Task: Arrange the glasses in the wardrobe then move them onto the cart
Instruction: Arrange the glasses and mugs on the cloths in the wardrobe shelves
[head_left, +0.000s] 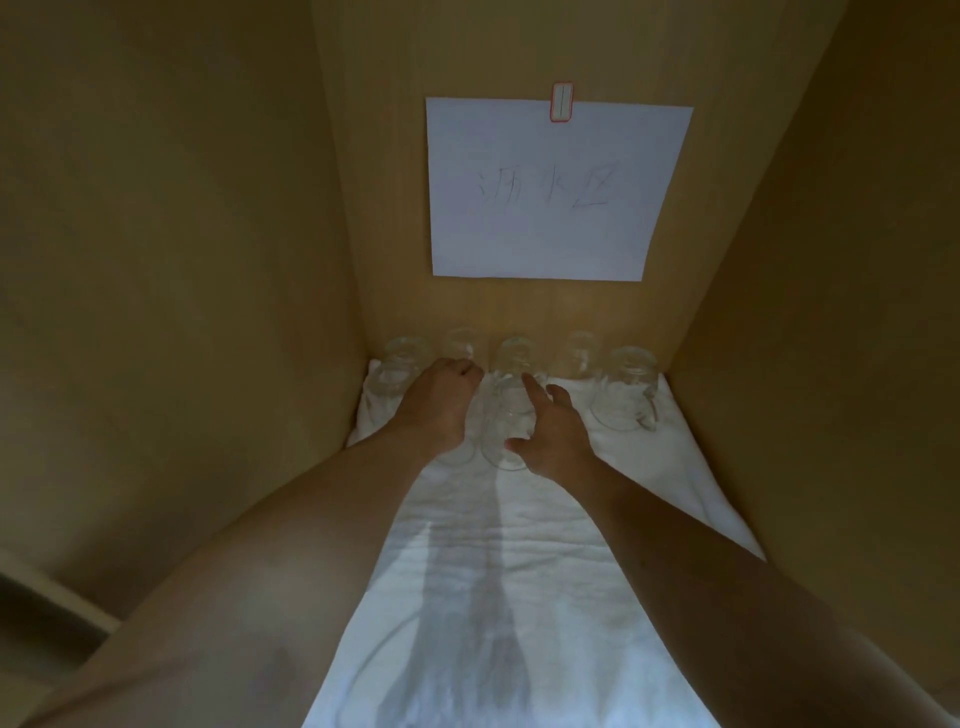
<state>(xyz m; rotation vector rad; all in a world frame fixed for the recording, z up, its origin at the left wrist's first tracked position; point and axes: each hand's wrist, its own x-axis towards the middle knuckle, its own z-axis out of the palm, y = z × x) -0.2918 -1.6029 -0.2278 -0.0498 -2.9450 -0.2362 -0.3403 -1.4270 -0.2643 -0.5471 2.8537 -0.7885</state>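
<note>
Reaching with both hands, left hand (441, 402) curling over one glass (460, 349), right hand (550, 431) gripping another glass (511, 415) near the paper sign (558, 189), risking clinking neighbours over.

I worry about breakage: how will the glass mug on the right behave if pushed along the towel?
The glass mug is probably fragile and smooth. It seems to stand mouth-down, so tipping looks unlikely. The wrinkled white towel may drag at its rim, so lifting seems safer than pushing.
</note>
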